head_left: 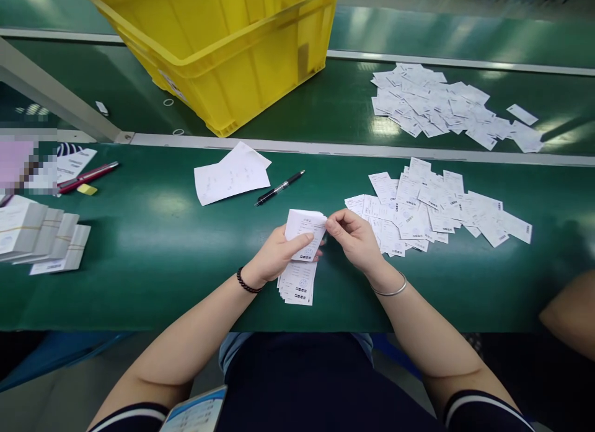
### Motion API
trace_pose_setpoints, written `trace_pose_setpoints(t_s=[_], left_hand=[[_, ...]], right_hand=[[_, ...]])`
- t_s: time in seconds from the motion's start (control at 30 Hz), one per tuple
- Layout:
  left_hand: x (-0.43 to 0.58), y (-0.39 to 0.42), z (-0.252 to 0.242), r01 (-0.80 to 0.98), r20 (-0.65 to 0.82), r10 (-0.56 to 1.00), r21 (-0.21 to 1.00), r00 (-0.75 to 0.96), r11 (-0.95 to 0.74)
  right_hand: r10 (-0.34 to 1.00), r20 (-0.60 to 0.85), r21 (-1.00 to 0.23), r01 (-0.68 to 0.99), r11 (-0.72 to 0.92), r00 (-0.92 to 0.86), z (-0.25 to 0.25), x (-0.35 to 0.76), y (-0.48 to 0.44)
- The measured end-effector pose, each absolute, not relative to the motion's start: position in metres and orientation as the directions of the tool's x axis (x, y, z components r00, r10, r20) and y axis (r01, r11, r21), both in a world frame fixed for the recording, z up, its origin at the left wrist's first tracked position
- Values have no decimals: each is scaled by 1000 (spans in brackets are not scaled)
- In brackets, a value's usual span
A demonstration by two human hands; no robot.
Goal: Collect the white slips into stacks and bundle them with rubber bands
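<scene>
My left hand (274, 255) is closed around a small stack of white printed slips (304, 230), thumb across its front. My right hand (356, 237) pinches the stack's upper right corner with curled fingers. Just below the hands, a second small pile of slips (298, 283) lies on the green table (153, 246). A loose heap of the same slips (432, 209) is spread to the right of my right hand.
A black pen (279, 188) and a sheet of white paper (231, 175) lie beyond the hands. A yellow plastic crate (223, 48) stands at the back. More slips (446, 106) are scattered at far right. Banded bundles (41, 237) and red pens (88, 176) sit at left. Another person's arm (569, 311) shows at right.
</scene>
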State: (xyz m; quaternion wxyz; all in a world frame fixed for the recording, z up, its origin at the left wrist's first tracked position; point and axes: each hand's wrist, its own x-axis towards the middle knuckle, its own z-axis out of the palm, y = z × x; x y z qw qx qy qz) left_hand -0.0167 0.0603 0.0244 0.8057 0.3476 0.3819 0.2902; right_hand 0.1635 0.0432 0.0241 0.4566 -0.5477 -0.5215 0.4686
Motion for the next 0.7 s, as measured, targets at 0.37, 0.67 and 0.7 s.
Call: trace_pose_setpoints(t_s=[0.37,0.67,0.7], left_hand=[[-15,59,19,-167,-422,735,798,530,579],[-18,66,17,-181,-397,808,840,436,511],[-19,69,19,-212,-384,829,843,407,495]], right_hand=[[998,-40,-986,166,-33,-39,25,167,42],[999,-49,-989,142,-49,4,21,169,44],[998,-69,-988,140,-68,-6,21,170,44]])
